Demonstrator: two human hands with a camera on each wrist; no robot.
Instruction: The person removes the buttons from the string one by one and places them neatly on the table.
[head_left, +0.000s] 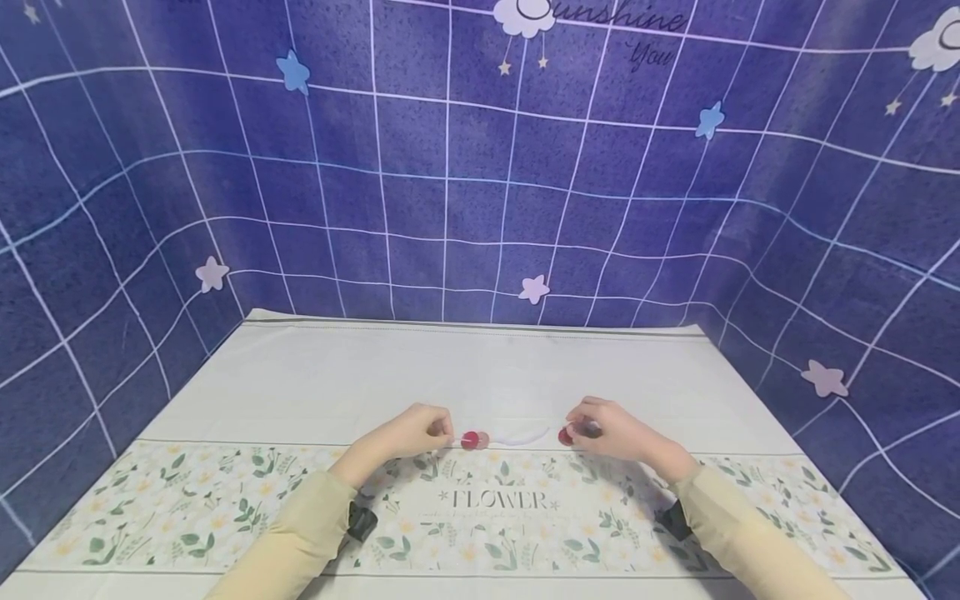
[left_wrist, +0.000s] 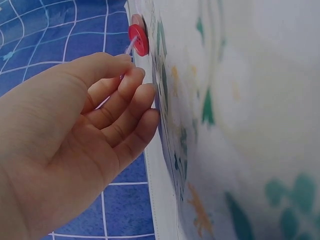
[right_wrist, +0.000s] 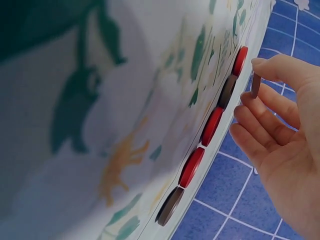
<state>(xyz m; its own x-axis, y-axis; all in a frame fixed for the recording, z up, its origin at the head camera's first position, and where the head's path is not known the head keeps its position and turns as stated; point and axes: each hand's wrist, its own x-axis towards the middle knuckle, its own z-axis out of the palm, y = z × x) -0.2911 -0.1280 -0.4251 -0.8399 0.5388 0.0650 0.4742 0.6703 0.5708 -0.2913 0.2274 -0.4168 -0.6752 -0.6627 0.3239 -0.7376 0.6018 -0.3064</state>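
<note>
My left hand pinches a thin pale lilac cord between thumb and index finger. A red button is threaded on this cord just right of the fingertips, with a paler pinkish button behind it. From there the cord's loose part runs right across the white cloth. My right hand pinches a brown button, seen edge-on in the right wrist view, close over the cloth. A red button shows by its fingertips in the head view.
In the right wrist view several red and brown buttons lie in a row, among them a red one and a brown one. A cloth with a flowered band covers the table. Blue gridded curtains stand behind and at both sides.
</note>
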